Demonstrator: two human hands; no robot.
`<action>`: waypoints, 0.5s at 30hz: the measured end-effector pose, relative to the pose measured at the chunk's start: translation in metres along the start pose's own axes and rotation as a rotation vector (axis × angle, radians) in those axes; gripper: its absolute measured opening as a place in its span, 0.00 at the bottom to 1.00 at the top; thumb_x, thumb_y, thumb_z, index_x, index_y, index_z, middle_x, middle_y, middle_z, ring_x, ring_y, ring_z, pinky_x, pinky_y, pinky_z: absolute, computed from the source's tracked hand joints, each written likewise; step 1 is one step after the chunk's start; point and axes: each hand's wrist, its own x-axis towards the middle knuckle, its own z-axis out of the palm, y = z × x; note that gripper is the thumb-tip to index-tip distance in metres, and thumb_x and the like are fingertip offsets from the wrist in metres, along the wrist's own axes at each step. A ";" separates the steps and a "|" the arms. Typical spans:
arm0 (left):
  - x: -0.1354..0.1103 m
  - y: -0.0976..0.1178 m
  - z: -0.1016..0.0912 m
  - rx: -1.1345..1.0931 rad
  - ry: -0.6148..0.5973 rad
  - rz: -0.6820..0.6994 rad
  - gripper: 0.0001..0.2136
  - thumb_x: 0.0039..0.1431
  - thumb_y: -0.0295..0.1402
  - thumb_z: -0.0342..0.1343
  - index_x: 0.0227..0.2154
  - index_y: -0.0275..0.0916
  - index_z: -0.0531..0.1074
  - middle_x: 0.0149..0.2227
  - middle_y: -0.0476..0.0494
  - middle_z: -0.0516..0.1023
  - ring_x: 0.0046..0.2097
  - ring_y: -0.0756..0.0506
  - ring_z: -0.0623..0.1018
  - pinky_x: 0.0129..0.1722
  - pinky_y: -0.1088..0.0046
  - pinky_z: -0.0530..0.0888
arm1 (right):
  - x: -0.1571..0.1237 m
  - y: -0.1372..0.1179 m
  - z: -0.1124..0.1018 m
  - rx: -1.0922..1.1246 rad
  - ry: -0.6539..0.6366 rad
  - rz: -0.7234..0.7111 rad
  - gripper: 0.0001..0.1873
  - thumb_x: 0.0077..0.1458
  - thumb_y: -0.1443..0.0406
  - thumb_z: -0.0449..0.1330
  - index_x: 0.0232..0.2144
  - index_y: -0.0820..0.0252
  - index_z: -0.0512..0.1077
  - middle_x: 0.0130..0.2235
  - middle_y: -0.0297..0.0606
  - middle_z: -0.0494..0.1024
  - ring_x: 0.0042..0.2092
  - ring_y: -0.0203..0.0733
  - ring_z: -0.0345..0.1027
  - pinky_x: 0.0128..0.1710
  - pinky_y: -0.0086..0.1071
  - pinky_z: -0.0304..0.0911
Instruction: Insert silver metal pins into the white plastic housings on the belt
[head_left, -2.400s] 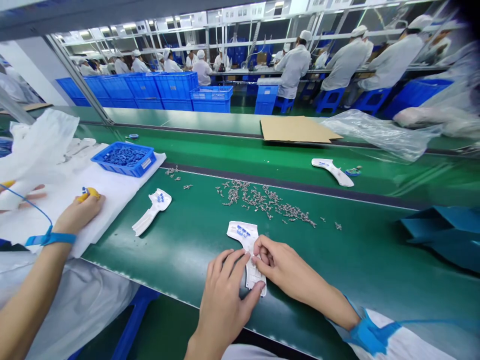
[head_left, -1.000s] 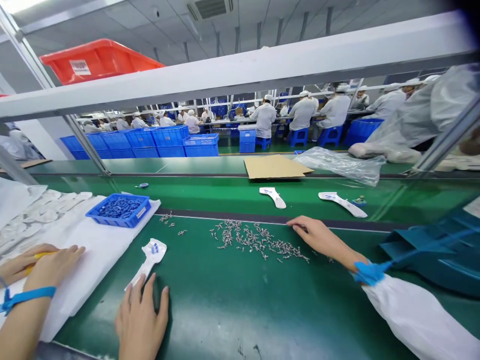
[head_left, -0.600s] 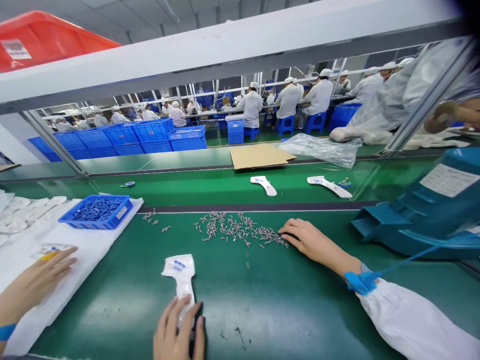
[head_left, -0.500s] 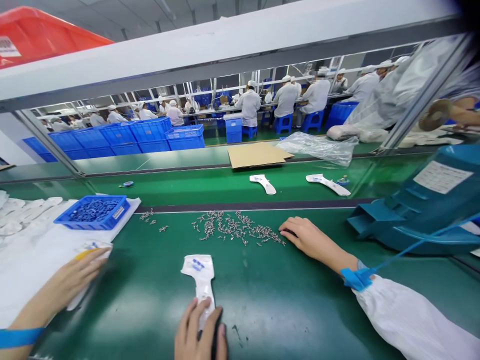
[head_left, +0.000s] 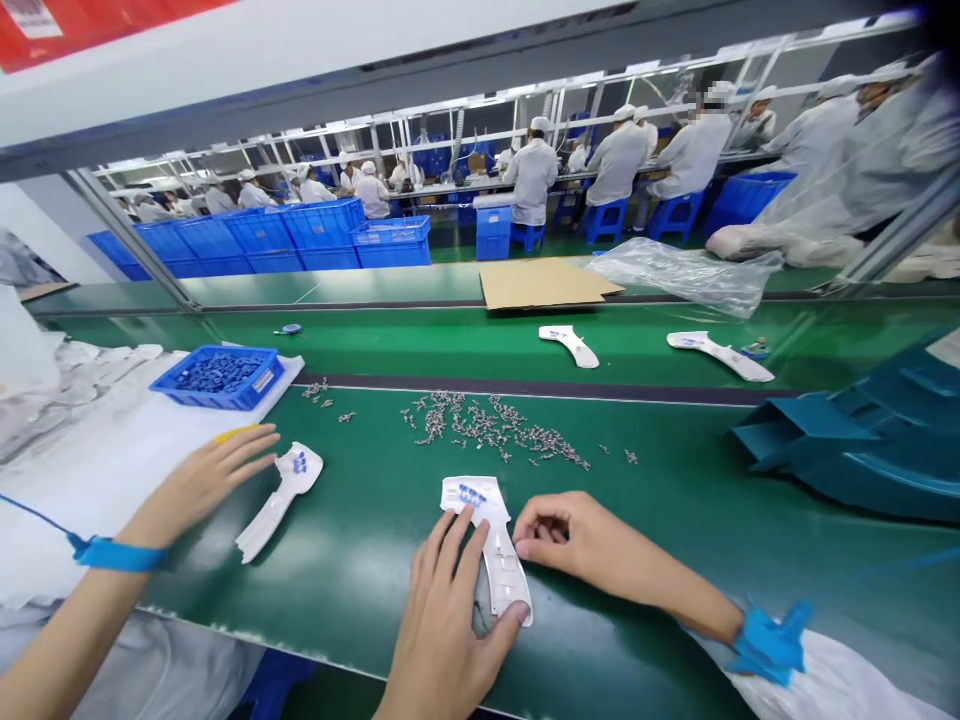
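In front of me a white plastic handle shell [head_left: 501, 560] with small blue parts at its wide end lies on the green work surface. My left hand [head_left: 450, 610] holds it down, fingertips at its left edge and thumb at its lower end. Close to the shell's right edge is my right hand [head_left: 566, 535], fingers curled into a pinch; what they hold is hidden. Beyond both hands spreads a pile of small metal pieces [head_left: 487, 425]. To the left, a co-worker's hand [head_left: 217, 475] with a blue wristband is beside another white shell [head_left: 281, 500].
A blue tray [head_left: 251, 395] of small blue parts stands at left on white sheeting. Two white shells [head_left: 574, 348] [head_left: 720, 355] lie on the green strip behind. Cardboard [head_left: 540, 285] and clear plastic [head_left: 690, 270] lie farther back. A teal machine [head_left: 847, 450] stands right.
My right hand has come from the metal pile to the shell. My left hand has shifted up along it. The co-worker's hand has let go of its shell. The view has tilted down.
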 end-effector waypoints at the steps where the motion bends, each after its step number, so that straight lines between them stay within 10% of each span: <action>1: 0.000 0.000 0.000 0.006 -0.026 0.004 0.31 0.63 0.41 0.54 0.67 0.45 0.53 0.68 0.41 0.60 0.68 0.36 0.61 0.60 0.54 0.70 | 0.000 -0.003 0.007 -0.009 -0.008 0.011 0.09 0.57 0.59 0.62 0.31 0.58 0.78 0.28 0.33 0.75 0.29 0.36 0.63 0.28 0.27 0.56; 15: -0.002 0.000 0.005 -0.046 -0.128 -0.024 0.30 0.65 0.44 0.51 0.67 0.45 0.51 0.68 0.45 0.59 0.70 0.36 0.56 0.63 0.49 0.64 | 0.005 -0.009 0.027 -0.132 0.055 0.073 0.06 0.57 0.62 0.60 0.29 0.57 0.75 0.27 0.30 0.72 0.29 0.36 0.62 0.27 0.28 0.53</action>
